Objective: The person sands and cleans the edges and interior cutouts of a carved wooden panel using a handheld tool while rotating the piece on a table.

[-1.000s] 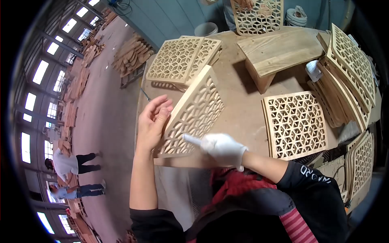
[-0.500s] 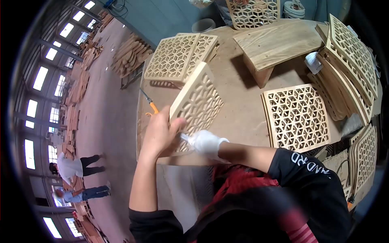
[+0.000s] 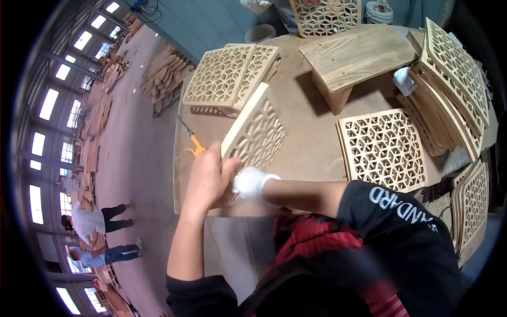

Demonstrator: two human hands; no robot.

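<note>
A pale wooden lattice panel [image 3: 270, 126] is held tilted up on its edge above the worktable. My bare left hand [image 3: 207, 174] grips its near left edge, thumb over the front. Close to the lower part of the panel is my right hand [image 3: 250, 183] in a white glove. The glove looks curled, but blur and my left hand hide its fingertips and whatever they hold. Just beyond my left hand an orange air blow gun [image 3: 196, 143] with a thin metal nozzle lies on the table.
Lattice panels [image 3: 219, 76] lie stacked at the far left, and more panels [image 3: 385, 150] lie at right. A small wooden bench [image 3: 359, 58] stands at the back. Curved panels [image 3: 457, 79] lean at far right. Two people [image 3: 90, 222] stand on the workshop floor.
My gloved right hand has moved left and slightly down along the panel, closer to my left hand. The left hand keeps its grip. The whole view has shifted slightly.
</note>
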